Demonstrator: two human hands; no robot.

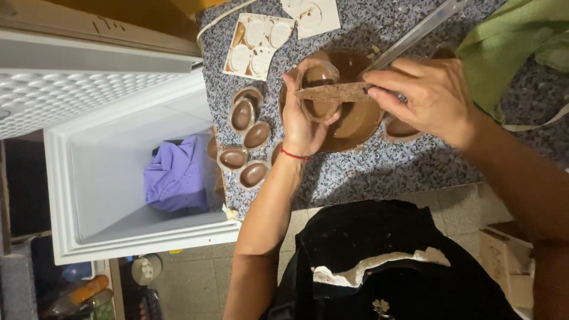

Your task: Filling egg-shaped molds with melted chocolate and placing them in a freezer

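Hiding bowl (355, 127): left hand (302, 121), egg mould (319, 89).

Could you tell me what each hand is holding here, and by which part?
The left hand cups a clear egg-shaped mould around its outside; the right hand grips the clear handle end of a chocolate-coated scraper.

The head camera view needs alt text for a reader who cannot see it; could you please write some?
A person's left hand holds a clear egg-shaped mould above a round bowl of melted chocolate, while the right hand scrapes its rim with a chocolate-coated flat spatula. Five chocolate-filled egg moulds lie on the speckled grey countertop beside an open white chest freezer.
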